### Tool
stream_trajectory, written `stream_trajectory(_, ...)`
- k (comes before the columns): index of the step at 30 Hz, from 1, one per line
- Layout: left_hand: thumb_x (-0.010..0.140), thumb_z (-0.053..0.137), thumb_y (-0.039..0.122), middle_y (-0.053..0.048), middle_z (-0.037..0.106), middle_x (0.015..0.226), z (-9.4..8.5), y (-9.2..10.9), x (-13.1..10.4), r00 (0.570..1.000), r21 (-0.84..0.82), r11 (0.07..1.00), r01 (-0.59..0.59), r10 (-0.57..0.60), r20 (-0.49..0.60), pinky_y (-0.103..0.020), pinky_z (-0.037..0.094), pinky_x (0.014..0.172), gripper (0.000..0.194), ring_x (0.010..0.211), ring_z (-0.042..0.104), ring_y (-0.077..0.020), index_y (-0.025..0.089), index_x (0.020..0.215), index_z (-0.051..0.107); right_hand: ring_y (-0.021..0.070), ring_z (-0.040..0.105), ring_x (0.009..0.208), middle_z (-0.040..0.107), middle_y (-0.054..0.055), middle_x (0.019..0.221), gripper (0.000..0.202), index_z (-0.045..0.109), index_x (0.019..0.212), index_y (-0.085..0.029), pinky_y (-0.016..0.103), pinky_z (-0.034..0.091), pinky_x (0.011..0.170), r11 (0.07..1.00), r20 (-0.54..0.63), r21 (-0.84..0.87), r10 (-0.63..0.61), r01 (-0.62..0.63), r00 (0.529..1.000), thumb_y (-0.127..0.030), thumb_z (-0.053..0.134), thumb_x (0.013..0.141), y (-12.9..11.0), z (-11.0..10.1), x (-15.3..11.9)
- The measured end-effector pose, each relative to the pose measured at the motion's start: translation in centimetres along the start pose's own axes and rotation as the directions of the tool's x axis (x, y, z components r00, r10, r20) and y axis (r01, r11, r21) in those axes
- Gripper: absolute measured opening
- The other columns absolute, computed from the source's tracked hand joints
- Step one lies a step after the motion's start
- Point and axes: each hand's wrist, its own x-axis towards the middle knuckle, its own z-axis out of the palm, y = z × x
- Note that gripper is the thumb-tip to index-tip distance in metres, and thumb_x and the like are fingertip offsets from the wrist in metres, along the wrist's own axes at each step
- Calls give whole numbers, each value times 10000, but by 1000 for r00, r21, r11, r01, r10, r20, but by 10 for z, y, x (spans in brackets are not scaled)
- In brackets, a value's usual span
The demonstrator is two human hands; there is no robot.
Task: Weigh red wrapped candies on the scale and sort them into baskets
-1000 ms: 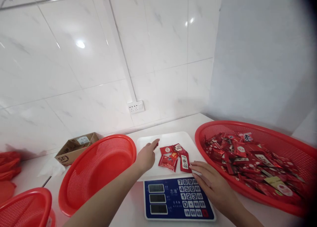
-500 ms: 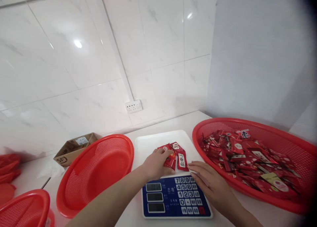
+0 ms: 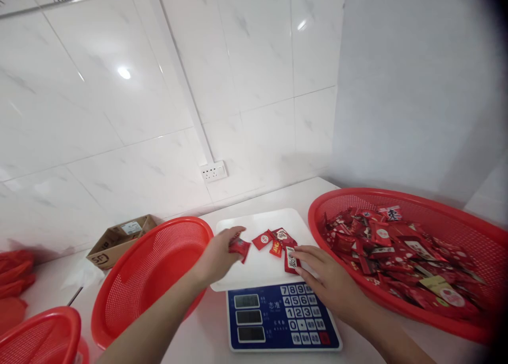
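My left hand [image 3: 217,254] is closed on a red packet [image 3: 240,249] above the left side of the white scale tray [image 3: 234,276]. Several other red packets lie on the tray, among them a flat one with a round white label [image 3: 262,240] and a small one with yellow print [image 3: 276,248]. At the tray's right side, my right hand [image 3: 317,271] has its fingertips on a red packet with a white label [image 3: 291,259], fingers slightly apart. Below the tray is the blue keypad panel [image 3: 273,321] of the scale.
A big red basket [image 3: 357,194] full of red packets stands on the right. To the left are a red oval basket [image 3: 159,269], a cardboard box [image 3: 115,245] and another red basket [image 3: 43,332]. A wall socket [image 3: 213,171] is behind.
My left hand has moved left from the packets in the middle of the tray, carrying a red packet. My right hand has shifted slightly up and left onto the white-labelled packet.
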Motion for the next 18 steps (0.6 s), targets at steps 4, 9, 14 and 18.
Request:
stream_trajectory(4,730,456,84,-76,580,1186,-48,-23,-24,989,292,953,86,-46,-142,-377,435,920,534,1088,537,-242,212,1247,495,256,482,1209,538,105,1302,379,588,1196,-212,469,391,1017,997,90,-44,61,-57,994,-313,451,858,-4,-3,11)
stream_trajectory(9,736,420,32,-174,453,1353,-67,-45,-38,980,546,814,200,-168,-108,-548,323,984,637,1295,331,-372,161,1360,395,288,386,1290,427,156,1403,503,505,1302,-143,467,332,1050,989,190,-118,110,-89,976,-337,481,838,-7,5,28)
stream_trajectory(14,821,511,265,-127,236,1507,-32,-27,-20,995,519,851,81,-100,8,-514,204,1088,617,1399,102,-308,200,1402,315,291,442,1245,500,143,1348,500,513,1284,-157,485,372,1008,986,204,-147,104,-75,973,-221,503,789,-10,15,41)
stream_trajectory(18,791,592,359,-85,327,1476,15,-3,5,974,416,897,-151,62,220,-387,257,1096,662,1372,238,-236,228,1388,338,217,453,1238,537,92,1316,545,542,1243,-163,406,354,1048,997,247,-66,-14,31,969,-58,430,720,-19,15,43)
